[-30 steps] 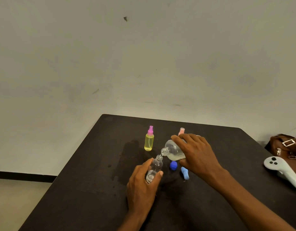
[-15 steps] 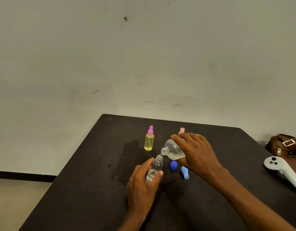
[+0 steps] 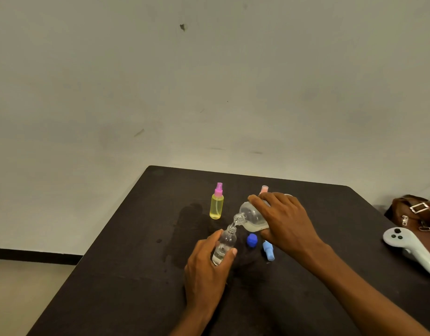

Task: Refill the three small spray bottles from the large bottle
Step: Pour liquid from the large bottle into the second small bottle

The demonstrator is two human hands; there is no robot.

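We work at a dark tabletop (image 3: pixel 112 275) before a pale wall. Nearest, our left hand (image 3: pixel 206 267) is wrapped around a small clear bottle (image 3: pixel 224 246), uncapped, tilted, with little liquid at the bottom. Our right hand (image 3: pixel 285 220) grips the large bottle (image 3: pixel 251 217), tipped with its mouth at the small neck. Between lie a blue cap (image 3: pixel 252 239) and a light blue sprayer (image 3: pixel 268 250). Farther stands a yellow spray bottle (image 3: pixel 216 203); a pink-topped one (image 3: pixel 264 189) is mostly hidden. At right lie a white controller (image 3: pixel 410 246) and a brown bag (image 3: pixel 417 212).
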